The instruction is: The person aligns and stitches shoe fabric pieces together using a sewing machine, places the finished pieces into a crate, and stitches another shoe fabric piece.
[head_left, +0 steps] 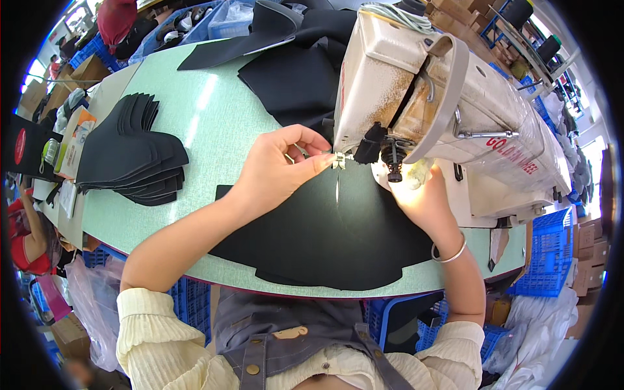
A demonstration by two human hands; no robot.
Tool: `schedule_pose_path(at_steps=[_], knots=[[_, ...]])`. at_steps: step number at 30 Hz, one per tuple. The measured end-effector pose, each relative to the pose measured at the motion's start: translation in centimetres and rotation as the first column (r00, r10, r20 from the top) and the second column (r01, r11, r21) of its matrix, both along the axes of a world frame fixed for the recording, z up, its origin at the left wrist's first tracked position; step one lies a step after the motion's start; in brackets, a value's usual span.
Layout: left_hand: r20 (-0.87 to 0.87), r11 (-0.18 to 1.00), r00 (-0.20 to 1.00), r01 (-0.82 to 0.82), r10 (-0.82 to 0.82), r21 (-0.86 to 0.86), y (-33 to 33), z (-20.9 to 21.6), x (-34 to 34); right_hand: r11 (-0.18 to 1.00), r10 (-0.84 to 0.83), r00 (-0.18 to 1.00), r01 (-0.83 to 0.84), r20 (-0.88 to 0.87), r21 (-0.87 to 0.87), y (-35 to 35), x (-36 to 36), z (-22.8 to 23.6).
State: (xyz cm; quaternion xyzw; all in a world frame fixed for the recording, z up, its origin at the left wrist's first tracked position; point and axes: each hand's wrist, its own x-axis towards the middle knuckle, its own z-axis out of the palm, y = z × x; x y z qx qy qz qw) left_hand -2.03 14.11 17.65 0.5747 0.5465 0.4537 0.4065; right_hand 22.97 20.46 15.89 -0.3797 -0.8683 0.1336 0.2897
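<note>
An industrial sewing machine (390, 78) with a worn cream-coloured head stands right of centre. My left hand (276, 169) is raised beside its needle area, thumb and forefinger closed together at a small pale metal part (339, 160). Whatever lies between those fingertips is too small to make out. On the far side of the spring and needle mechanism (394, 159), my right hand (426, 198) reaches in under the lamp's glare, its fingers mostly hidden. Below both hands a large black fabric panel (312, 244) lies flat, its near edge running along the table front.
A fanned stack of black cut pieces (133, 153) lies on the left of the pale green table (214, 97). More black sheets (286, 78) are heaped behind the machine. Blue crates (546, 250) stand around the table, and a person in red (29, 227) sits at far left.
</note>
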Motion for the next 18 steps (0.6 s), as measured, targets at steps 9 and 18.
schedule_pose_path(at_steps=[9, 18], knots=[[-0.123, 0.978, 0.982, -0.121, 0.143, 0.170, 1.5, -1.4, 0.7, 0.971, 0.058, 0.968, -0.111, -0.244, -0.210, -0.2, -0.7, -2.1], [-0.018, 0.995, 0.999, -0.041, 0.043, 0.088, 1.1, -2.3, 0.9, 0.944, 0.076, 0.949, -0.167, -0.305, -0.285, -0.1, -0.6, -2.8]])
